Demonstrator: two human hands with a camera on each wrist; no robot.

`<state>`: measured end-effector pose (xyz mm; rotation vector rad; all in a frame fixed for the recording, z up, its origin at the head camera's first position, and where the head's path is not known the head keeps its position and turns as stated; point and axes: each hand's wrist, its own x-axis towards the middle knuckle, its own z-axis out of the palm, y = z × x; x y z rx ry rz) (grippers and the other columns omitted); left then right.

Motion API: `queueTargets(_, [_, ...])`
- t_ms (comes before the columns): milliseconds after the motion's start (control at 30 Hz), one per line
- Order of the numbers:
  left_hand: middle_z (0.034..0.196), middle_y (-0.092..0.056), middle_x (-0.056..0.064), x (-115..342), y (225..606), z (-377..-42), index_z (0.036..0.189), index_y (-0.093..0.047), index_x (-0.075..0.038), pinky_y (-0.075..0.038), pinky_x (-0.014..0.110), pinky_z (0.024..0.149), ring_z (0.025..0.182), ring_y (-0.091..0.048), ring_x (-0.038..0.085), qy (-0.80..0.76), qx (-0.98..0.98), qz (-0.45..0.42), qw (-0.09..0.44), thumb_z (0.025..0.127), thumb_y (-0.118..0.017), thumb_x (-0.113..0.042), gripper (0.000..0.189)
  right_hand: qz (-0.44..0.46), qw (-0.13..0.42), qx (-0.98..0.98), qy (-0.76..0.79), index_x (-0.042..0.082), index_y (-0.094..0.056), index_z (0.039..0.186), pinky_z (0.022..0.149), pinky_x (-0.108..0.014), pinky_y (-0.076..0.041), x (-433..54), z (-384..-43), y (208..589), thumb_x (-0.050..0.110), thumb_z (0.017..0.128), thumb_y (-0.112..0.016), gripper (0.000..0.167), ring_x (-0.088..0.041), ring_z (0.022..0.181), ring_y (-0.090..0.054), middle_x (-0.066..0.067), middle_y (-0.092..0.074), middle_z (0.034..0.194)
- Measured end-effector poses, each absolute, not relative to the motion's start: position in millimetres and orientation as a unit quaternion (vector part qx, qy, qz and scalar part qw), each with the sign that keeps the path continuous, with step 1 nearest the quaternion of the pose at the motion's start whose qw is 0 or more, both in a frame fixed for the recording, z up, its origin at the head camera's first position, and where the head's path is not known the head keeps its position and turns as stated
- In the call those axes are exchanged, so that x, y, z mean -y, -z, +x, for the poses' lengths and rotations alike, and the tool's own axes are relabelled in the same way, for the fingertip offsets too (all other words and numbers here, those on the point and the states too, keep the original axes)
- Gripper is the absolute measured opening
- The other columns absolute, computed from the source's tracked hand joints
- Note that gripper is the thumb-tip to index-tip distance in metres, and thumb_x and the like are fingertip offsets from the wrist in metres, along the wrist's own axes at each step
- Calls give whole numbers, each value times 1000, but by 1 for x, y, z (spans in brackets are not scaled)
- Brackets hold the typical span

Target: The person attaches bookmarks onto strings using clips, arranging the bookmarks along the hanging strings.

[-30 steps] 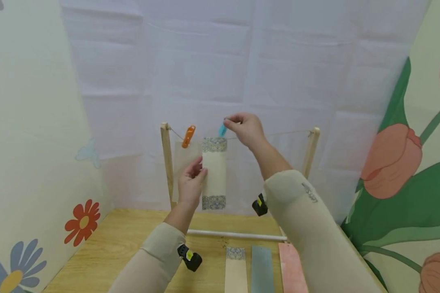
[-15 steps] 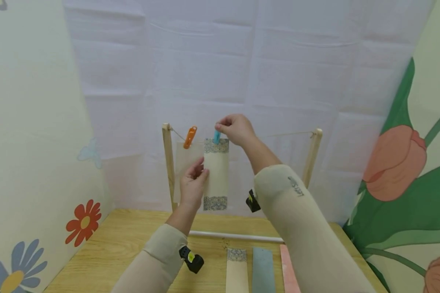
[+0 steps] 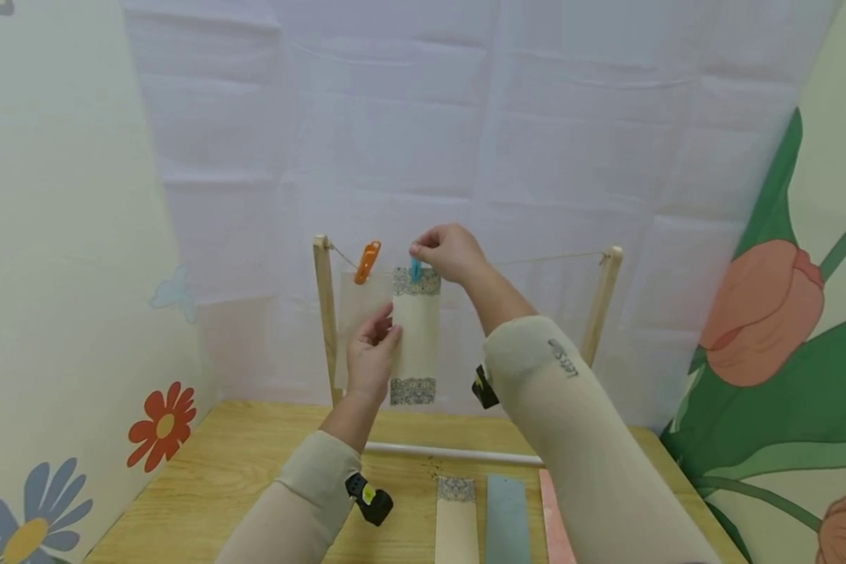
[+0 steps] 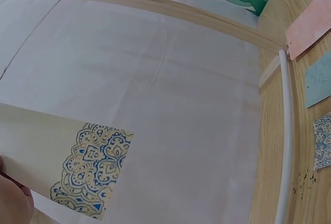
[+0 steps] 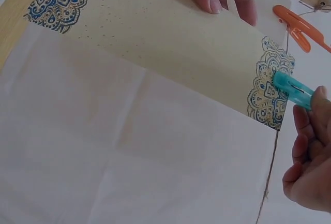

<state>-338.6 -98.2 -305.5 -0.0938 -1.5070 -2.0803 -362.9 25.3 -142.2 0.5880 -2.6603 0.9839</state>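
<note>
My left hand (image 3: 371, 356) pinches the left edge of a cream paper strip (image 3: 414, 337) with blue lace-like bands at both ends. The strip hangs upright at a string (image 3: 550, 259) stretched between two wooden posts. At its top band, my right hand (image 3: 453, 252) pinches a blue clothespin (image 5: 294, 89) between thumb and fingers. The clothespin's tip overlaps the patterned band at the string. Just left, an orange clothespin (image 3: 368, 262) holds a pale plain sheet (image 3: 356, 313) on the same string. In the left wrist view only the strip's lower part and a bit of the hand show.
On the wooden table (image 3: 268, 454) lie a patterned cream strip (image 3: 456, 521), a blue-grey strip (image 3: 507, 517) and a pink strip (image 3: 555, 517), partly behind the right sleeve. A white rod (image 3: 458, 453) runs along the frame's base. White cloth (image 3: 395, 117) hangs behind.
The right hand has brought the blue clothespin left and down, from above the strip's upper right to onto its top band. The left hand keeps hold of the strip, nearly still.
</note>
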Motion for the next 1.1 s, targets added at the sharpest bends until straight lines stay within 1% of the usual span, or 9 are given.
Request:
queueTargets(167, [84,-64,-16,98,307,-338,126,-63,-1,-50,12,73,83,-56,3,775,563,-37,284,88,-64,6,38,211,112,915,-324,7,-65,125,103,-38,-46,-27,-364,143,32,98,-59,37,-25,117,-59,-11,-66,125])
queueTargets(433, [83,-63,-16,98,310,-340,126,-62,0,-48,12,72,82,-55,2,775,560,-37,291,88,-63,7,38,220,87,917,-321,7,-56,137,108,-39,-43,-30,-365,143,35,100,-54,45,-27,127,-54,-12,-59,137])
queueTargets(667, [84,-60,-16,97,309,-340,125,-63,0,-47,11,73,85,-53,3,774,562,-31,292,89,-63,7,37,233,79,912,-327,6,-52,141,110,-39,-41,-33,-366,145,34,102,-51,48,-28,131,-51,-14,-56,141])
queueTargets(800, [89,-61,-12,98,310,-340,127,-63,-2,-47,11,75,89,-54,5,771,569,-24,283,90,-62,6,37,236,77,914,-322,7,-49,143,110,-39,-42,-34,-366,147,34,102,-51,49,-28,132,-50,-14,-54,143])
queueTargets(967, [96,-62,-5,98,311,-338,128,-62,-3,-48,12,76,92,-54,7,766,580,-17,277,92,-59,5,37,244,78,911,-323,8,-46,145,109,-40,-43,-36,-366,149,32,99,-55,53,-29,132,-49,-14,-54,142])
queueTargets(1100, [100,-65,0,99,315,-340,128,-62,-3,-48,11,77,93,-55,7,767,579,-16,277,92,-59,5,38,247,73,907,-333,9,-44,147,108,-41,-43,-39,-366,151,32,97,-59,57,-30,132,-49,-14,-54,143])
